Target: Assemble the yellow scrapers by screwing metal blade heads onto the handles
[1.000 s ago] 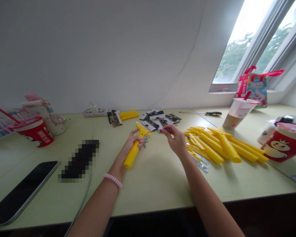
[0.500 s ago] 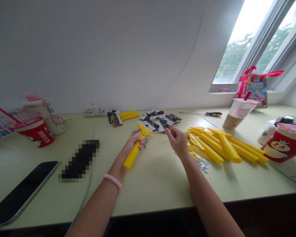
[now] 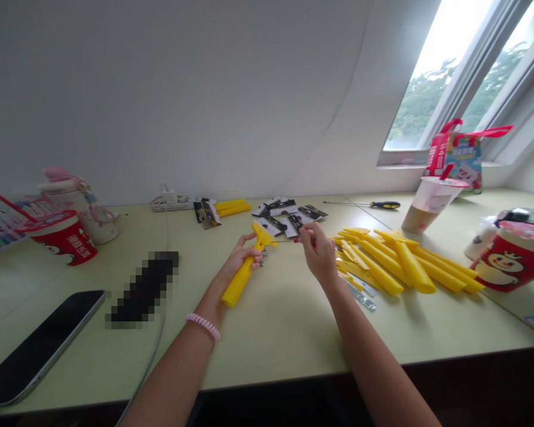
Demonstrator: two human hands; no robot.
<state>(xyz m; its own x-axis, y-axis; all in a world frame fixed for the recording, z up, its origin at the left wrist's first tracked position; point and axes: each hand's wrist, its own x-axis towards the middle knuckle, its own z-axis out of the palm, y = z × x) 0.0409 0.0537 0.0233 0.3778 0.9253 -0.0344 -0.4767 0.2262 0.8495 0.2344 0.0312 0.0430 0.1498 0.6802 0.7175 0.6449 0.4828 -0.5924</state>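
- Your left hand (image 3: 239,259) gripped a yellow plastic scraper (image 3: 237,283) around its upper handle, fingers curled, holding it tilted above the pale desk (image 3: 271,338), its head angled away from you.
- Your right hand (image 3: 319,250) pinched a slim, red-handled screwdriver (image 3: 298,241), its thin shaft pointing at the scraper's head; whether the tip touched could not be told.
- The step in hand looked like work on a screw at that head, though no screw could be made out there.
- Small metal screws (image 3: 264,255) lay just beyond your left fingers; loose yellow scraper parts (image 3: 385,264) and metal blades (image 3: 364,299) lay beside your right wrist.
- The next move seemed to call for a steady left grip, the shaft lined up with the fastening point, and small turns from your right fingertips.
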